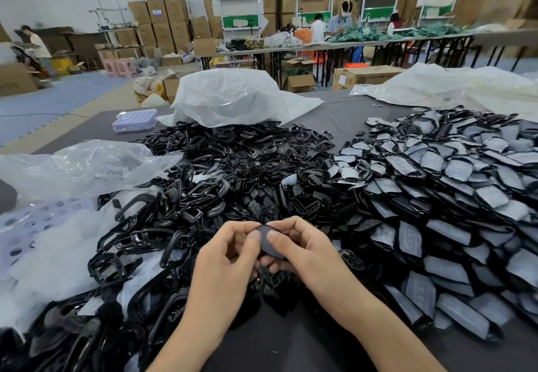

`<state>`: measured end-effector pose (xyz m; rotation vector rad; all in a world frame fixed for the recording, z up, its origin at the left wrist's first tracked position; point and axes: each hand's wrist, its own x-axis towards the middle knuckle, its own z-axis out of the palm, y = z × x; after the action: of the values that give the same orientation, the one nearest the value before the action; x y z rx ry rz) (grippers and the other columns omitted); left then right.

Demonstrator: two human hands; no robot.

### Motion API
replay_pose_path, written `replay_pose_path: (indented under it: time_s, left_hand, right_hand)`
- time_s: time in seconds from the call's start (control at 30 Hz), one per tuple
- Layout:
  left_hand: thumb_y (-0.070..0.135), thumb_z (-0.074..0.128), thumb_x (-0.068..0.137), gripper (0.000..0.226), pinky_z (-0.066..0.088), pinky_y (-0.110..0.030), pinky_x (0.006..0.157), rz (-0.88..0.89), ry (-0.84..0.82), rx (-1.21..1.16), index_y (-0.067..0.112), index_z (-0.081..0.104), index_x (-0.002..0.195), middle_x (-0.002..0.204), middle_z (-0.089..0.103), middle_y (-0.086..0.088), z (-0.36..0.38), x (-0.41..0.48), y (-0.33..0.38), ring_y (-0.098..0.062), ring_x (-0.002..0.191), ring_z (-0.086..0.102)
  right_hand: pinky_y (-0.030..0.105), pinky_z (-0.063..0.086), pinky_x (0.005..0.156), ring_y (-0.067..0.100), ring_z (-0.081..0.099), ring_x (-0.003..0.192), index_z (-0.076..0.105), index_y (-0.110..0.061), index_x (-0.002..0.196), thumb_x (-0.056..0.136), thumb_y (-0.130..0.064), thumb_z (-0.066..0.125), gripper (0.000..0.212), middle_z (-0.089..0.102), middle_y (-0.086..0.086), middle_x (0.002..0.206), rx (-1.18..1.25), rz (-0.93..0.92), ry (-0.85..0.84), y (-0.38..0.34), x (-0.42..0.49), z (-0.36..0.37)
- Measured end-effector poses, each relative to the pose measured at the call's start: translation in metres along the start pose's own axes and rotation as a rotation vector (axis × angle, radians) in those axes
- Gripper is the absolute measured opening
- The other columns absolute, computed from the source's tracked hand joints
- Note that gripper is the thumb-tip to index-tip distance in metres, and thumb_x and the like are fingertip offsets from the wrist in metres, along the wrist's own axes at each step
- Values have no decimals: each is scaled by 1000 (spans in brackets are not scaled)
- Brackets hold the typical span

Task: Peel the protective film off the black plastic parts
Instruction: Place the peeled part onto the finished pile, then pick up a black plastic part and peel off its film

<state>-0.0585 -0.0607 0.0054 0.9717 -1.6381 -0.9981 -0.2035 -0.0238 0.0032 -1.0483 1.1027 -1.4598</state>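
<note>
Step in hand: peeling 1 part. We hold 1 black plastic part (269, 243) between both hands, low over the near edge of the heap. The left hand (230, 258) pinches the part's upper left edge with thumb and forefinger. The right hand (300, 252) has its thumb on the face and the other fingers curled behind. Both hands are closed on the same part, and neither is free.

The film (458, 167), as seen on the unpeeled pile, is a pale grey skin over each face. On the held part we cannot tell whether a corner is up yet.

Judgement on method: clamp the part firmly in the right hand and work a left nail under 1 corner at the edge. Then draw the film low and flat across the face, not straight up, so that it comes off whole. It looks thin, so a jerk may tear it.

Position: the part sits between the 2 thumbs, touching both, above the table (291, 348). The pile of film-covered parts (454, 214) lies near, to the right of the right hand. The pile of bare black parts (233, 173) lies beyond the hands and to the left.
</note>
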Motion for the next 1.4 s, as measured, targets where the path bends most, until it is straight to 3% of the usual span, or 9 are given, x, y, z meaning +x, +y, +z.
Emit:
replay_pose_path:
  time_s: [0.13,0.27,0.43,0.6,0.83,1.0,1.17,1.27,1.4]
  left_hand:
    - [17,61,96,24,50,-24,55,7,17,-5,38,70,88,62,65,-2,-6,3,0,-8,54,58]
    - [21,54,100,20,49,-15,59,23,-16,-38,34,69,102,76,70,-2,0,-5,4,-8,61,62]
    - [60,43,91,33,44,-9,72,188,-212,282,45,54,118,98,63,18,3,-15,-1,-5,83,60]
    - [69,39,87,62,47,-33,102,488,-381,919,33,57,134,127,58,14,8,-22,-10,-11,120,56]
    - [44,85,71,47,57,-43,80,404,-123,1125,22,74,111,105,70,-1,5,-2,-20,-26,94,70]
    - [41,47,90,31,51,-37,67,444,-66,1124,24,70,100,86,64,6,0,6,-23,-22,79,64]
    - [25,75,87,20,55,-34,62,338,-10,982,16,72,105,81,71,1,-6,8,-16,-23,73,70]
    - [34,55,97,32,53,-37,65,186,-3,859,25,59,128,82,72,-2,-8,6,-10,-26,78,69]
    - [45,39,98,23,53,-45,71,84,22,593,30,50,113,73,70,4,-15,9,-11,-21,70,67]
  right_hand:
    - [23,52,60,12,67,65,64,-43,110,102,-20,56,26,73,3,82,-275,-78,-63,-1,-11,-4]
    - [22,49,54,13,64,60,62,-49,112,103,-22,54,30,74,5,77,-332,-74,-18,-10,-20,-16]
    - [19,55,58,13,71,66,57,-33,128,102,-21,56,29,77,7,85,-191,-296,452,-74,4,-82]
    - [21,56,57,14,71,63,10,-29,161,101,-31,59,77,73,17,97,-64,-296,757,-107,15,-124]
    - [27,58,68,9,71,81,48,-35,143,104,-30,52,39,75,-8,95,-585,-253,460,-44,0,-64]
    - [24,33,112,10,45,130,43,-29,150,104,-30,50,46,53,-8,143,-1039,-269,155,-9,22,-22]
    - [41,35,105,26,43,128,34,-28,154,103,-51,42,57,45,1,143,-1386,-88,109,2,58,-5]
    - [40,35,104,26,44,126,46,-31,144,100,-54,48,51,46,3,135,-1427,-35,93,5,66,-3]
    - [37,40,101,20,51,114,60,-30,121,96,-47,59,31,56,-2,118,-1244,-45,129,3,60,-8]
